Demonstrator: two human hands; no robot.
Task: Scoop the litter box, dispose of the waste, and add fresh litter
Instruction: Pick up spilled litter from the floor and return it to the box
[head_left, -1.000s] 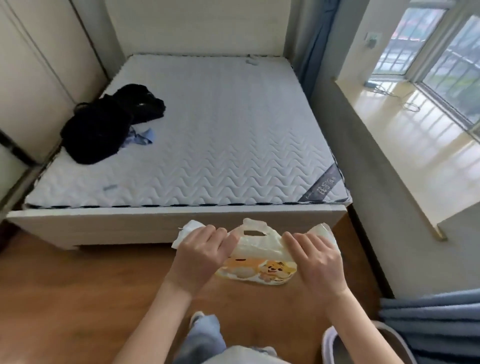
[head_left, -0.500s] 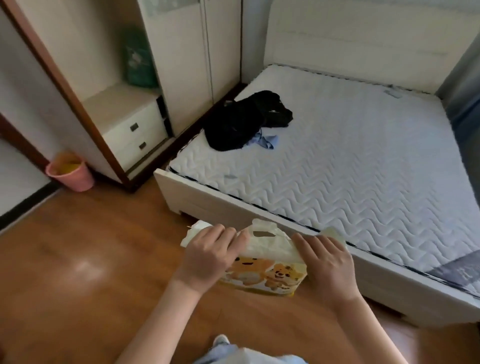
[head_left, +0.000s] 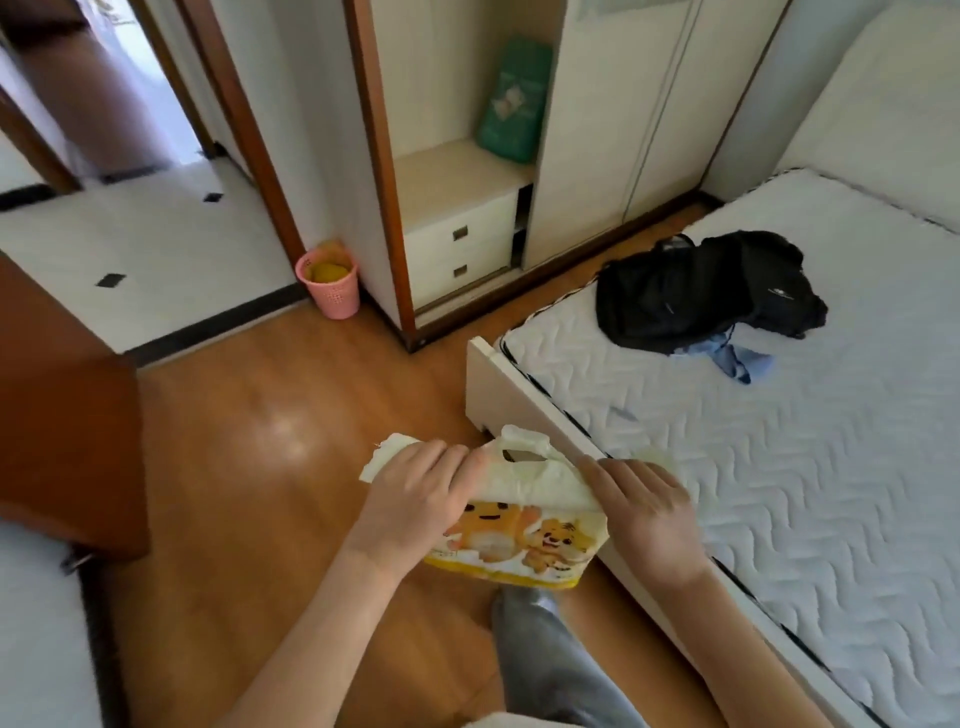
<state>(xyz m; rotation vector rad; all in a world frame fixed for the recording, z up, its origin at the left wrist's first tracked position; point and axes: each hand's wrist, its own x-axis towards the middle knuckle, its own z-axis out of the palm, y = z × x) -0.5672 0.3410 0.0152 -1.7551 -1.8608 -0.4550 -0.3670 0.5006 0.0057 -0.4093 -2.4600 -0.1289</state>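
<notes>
Both hands gripping litter bag (head_left: 519, 530) | left hand (head_left: 415, 499), right hand (head_left: 644, 509) curling over rolled top | looking soft, weighty; holding the roll is suiting it

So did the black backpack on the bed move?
No. The black backpack lies by the same mattress edge, on the blue cloth. Only the camera turned left.

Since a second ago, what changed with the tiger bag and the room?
The view swung left: the window is gone, and the wardrobe, pink bin and doorway came into sight. Unchanged: left hand and right hand still grip the folded top of the litter bag; the black backpack stays on the mattress.
</notes>
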